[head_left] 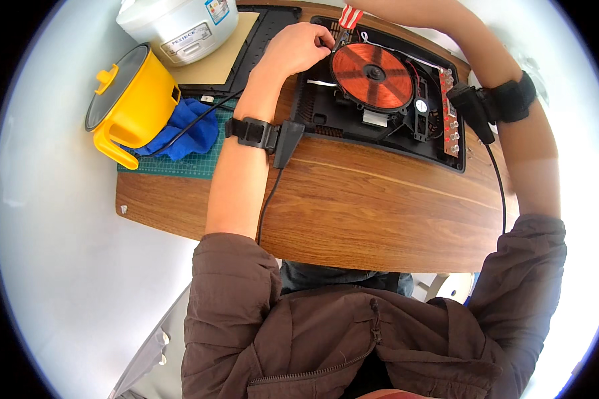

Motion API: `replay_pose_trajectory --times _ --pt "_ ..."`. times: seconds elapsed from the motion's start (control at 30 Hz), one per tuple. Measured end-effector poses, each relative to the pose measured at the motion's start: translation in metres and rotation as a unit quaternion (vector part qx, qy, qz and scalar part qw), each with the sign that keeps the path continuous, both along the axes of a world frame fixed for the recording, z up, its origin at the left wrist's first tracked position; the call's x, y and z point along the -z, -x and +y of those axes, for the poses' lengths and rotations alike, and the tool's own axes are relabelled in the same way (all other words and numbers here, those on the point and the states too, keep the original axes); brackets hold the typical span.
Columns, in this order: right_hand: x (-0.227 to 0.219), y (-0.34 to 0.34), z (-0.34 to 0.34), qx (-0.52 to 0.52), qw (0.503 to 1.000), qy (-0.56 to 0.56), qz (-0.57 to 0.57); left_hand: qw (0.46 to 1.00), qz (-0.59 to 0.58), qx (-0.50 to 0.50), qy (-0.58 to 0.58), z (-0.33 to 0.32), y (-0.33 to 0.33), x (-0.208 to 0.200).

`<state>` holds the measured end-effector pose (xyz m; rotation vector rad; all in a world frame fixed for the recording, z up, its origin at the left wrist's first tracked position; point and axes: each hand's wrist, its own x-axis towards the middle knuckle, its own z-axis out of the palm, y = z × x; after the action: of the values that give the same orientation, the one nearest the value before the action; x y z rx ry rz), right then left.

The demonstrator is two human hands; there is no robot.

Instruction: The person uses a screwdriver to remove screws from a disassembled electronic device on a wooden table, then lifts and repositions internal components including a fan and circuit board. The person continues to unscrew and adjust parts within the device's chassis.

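Observation:
An opened black induction cooker (313, 110) lies on the wooden table, showing its round copper coil (373, 68) and a red circuit strip (450, 113) at the right. My left hand (293, 48) rests at the coil's upper left edge, fingers curled and pinched by the shaft of a screwdriver with a red and white striped handle (350, 16). My right arm reaches round the cooker's right side. Only the edge of my right hand (374, 5) shows at the top rim, on the handle's top. Both wrists carry black straps with cables.
A yellow electric pot (134, 100) with a dark lid lies tilted on a blue cloth (192, 130) and a green cutting mat (180, 165) at the left. A white rice cooker (180, 23) stands behind it on a tan board. The table's (353, 213) near edge is at my chest.

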<state>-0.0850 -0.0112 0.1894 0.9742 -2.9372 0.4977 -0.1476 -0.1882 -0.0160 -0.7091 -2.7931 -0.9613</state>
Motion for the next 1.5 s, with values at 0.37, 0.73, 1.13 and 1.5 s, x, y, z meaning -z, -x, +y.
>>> replay_pose_trajectory --times 0.37,0.73,1.13,1.5 --pt "0.023 0.01 -0.001 -0.021 0.996 0.022 0.081 0.999 -0.003 -0.025 0.042 -0.003 -0.004 -0.002" --pt "0.029 0.027 0.006 0.059 0.996 0.036 0.058 0.99 0.132 0.023 0.039 0.003 -0.004 0.003" --pt "0.029 0.016 0.024 0.001 0.988 0.149 0.045 0.972 0.217 0.039 0.087 0.006 -0.003 0.002" --pt "0.042 -0.01 0.076 0.145 0.936 0.313 0.075 0.957 0.262 0.049 0.111 0.003 -0.006 0.009"
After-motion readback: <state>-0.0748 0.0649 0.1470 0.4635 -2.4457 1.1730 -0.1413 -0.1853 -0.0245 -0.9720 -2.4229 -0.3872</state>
